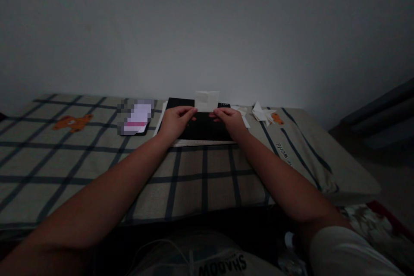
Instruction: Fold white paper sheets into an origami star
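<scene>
A small sheet of white paper (207, 101) with crease lines is held up over a black folder or pad (207, 128). My left hand (177, 120) pinches its lower left corner between thumb and fingers. At the lower right corner, my right hand (229, 120) grips the same sheet in a similar pinch. Beneath the black pad, edges of white sheets (200, 142) stick out. To the right of my right hand sits a folded white paper shape (261, 114) with pointed tips, which looks like an origami bird.
A phone (137, 117) with a lit screen, partly blurred, lies to the left on the checked cloth (97, 168). The cloth covers a table that meets a plain wall (207, 30) at the back. Grey folds of fabric (381, 112) hang at the far right.
</scene>
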{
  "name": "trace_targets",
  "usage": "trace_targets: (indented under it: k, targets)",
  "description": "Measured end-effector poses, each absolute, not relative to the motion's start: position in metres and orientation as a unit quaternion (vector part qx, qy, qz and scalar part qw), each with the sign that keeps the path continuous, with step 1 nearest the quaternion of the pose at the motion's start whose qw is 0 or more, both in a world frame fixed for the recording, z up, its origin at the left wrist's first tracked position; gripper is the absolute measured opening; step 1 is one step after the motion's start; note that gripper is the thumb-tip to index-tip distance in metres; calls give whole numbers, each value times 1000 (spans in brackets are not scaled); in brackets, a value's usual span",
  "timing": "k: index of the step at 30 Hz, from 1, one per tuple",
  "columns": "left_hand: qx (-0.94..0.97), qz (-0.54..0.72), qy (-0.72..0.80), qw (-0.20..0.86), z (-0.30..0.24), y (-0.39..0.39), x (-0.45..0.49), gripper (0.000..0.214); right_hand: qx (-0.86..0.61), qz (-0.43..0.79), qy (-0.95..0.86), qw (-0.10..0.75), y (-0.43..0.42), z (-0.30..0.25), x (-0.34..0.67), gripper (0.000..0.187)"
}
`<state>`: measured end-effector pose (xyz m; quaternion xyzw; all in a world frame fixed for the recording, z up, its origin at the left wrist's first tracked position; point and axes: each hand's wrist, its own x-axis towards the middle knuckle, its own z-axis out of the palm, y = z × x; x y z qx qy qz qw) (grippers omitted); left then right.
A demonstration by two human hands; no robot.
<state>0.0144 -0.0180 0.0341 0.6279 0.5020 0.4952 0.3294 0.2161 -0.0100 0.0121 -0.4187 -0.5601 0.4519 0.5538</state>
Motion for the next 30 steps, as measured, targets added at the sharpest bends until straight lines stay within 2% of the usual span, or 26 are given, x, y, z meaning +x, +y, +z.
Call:
trace_targets:
  k: [4,9,13,17,21,25,30]
  targets:
    - [595,529,469,383,30,-16,16,25,-402,483,-549,551,-10,12,215,31]
    - [529,530,406,524,26,-12,17,49,-398,495,-561,531,-12,11,215,28]
    - [528,547,401,511,23,-9,17,59,-394,504,-561,525,-11,10,215,29]
    - [560,547,409,469,18,-6,17,69,-384,530,-529,541,-8,8,216,43]
    - [579,528,410,468,15,-6,18,64,-407,528,-531,523,-5,5,217,35]
    - [568,501,405,512,17,-10,19,46,-416,521,-532,522,-5,3,217,32]
    - [606,473,447,457,19,-13,17,27,-420,520,-534,518,-4,1,217,30]
